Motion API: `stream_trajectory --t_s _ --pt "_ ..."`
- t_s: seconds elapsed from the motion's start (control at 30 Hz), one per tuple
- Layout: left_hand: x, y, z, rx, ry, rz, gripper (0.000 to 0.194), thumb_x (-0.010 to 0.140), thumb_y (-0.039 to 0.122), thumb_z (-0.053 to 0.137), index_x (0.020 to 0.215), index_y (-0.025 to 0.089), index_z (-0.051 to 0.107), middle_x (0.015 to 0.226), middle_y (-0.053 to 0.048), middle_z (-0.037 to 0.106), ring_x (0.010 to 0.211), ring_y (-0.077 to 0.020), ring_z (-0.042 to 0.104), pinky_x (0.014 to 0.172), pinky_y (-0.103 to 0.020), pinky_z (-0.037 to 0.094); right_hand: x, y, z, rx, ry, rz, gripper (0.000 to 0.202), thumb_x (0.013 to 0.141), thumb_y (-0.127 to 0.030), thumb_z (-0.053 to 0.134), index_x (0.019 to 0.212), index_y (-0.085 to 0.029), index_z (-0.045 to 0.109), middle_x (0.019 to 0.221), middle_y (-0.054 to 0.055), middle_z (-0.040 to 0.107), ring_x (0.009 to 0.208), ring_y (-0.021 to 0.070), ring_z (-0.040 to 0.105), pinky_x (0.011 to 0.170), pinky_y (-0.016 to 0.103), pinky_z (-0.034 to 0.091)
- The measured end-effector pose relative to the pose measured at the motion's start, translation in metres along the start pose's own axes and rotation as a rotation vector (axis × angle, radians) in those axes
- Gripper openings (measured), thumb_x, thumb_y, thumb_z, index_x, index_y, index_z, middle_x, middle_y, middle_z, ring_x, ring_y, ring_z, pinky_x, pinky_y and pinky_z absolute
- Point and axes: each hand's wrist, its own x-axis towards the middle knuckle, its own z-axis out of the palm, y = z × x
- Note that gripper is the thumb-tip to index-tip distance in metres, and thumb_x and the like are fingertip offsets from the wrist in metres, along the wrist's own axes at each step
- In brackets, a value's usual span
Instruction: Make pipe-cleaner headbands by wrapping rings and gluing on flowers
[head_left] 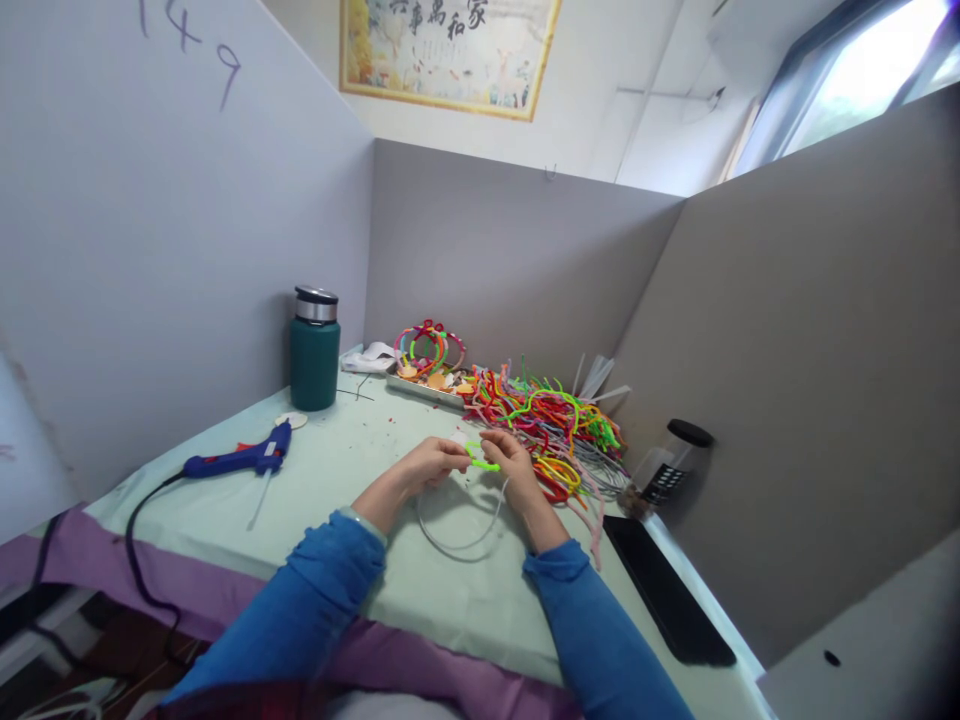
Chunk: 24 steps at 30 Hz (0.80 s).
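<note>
Both of my hands meet over the middle of the table, fingers pinched close together. A short bright green pipe cleaner (487, 466) runs between them, bent at the top. My left hand (435, 463) is closed on its left part. My right hand (514, 468) grips the other side, with the fingertips partly hiding it. Below the hands hangs a thin grey hoop (461, 558), its two ends going up to my fingers. Whether the green piece is wound around the hoop I cannot tell.
A heap of coloured pipe cleaners (540, 405) lies beyond my hands, beside a metal tray (425, 388) with finished-looking hoops. At left are a blue glue gun (236, 460) with a cord and a green bottle (314, 360). A black phone-like slab (667, 590) and a clear jar (675, 465) stand right.
</note>
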Motion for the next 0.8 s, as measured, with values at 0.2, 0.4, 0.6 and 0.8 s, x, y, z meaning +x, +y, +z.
stream_trajectory --t_s 0.2,0.4,0.6,0.8 --pt "0.007 -0.001 -0.005 -0.054 0.162 0.043 0.033 0.056 0.040 0.075 0.068 0.012 0.061 0.042 0.009 0.036 0.035 -0.0023 0.020 0.038 -0.023 0.007 -0.002 0.008 -0.002 -0.030 -0.010 0.066 0.028 0.065 -0.035 0.069 0.088 -0.019 0.064 0.075 0.000 0.057 0.059 0.0109 0.047 0.050 0.022 0.038" --pt "0.002 0.004 -0.001 -0.077 0.170 0.017 0.036 0.052 0.038 0.077 0.071 0.013 0.061 0.041 0.010 0.035 0.034 -0.0020 0.022 0.038 -0.022 0.008 -0.009 0.005 0.013 -0.040 -0.087 0.018 0.025 0.067 -0.039 0.070 0.079 -0.019 0.061 0.057 -0.005 0.050 0.048 0.0093 0.042 0.045 0.022 0.032" --pt "0.001 0.005 0.002 -0.088 0.187 0.038 0.034 0.054 0.035 0.076 0.073 0.014 0.058 0.041 0.011 0.038 0.033 -0.0022 0.024 0.037 -0.021 0.011 -0.009 0.009 0.017 -0.049 -0.041 -0.059 0.022 0.071 -0.038 0.066 0.080 -0.020 0.058 0.053 -0.006 0.046 0.047 0.0098 0.040 0.045 0.022 0.031" --pt "0.006 -0.001 0.000 -0.009 0.205 0.168 0.030 0.057 0.036 0.073 0.068 0.015 0.054 0.044 0.009 0.043 0.032 -0.0030 0.029 0.035 -0.020 0.016 -0.011 0.006 0.019 -0.080 -0.008 -0.098 0.022 0.073 -0.040 0.065 0.076 -0.019 0.058 0.053 -0.006 0.045 0.048 0.0103 0.040 0.047 0.023 0.031"
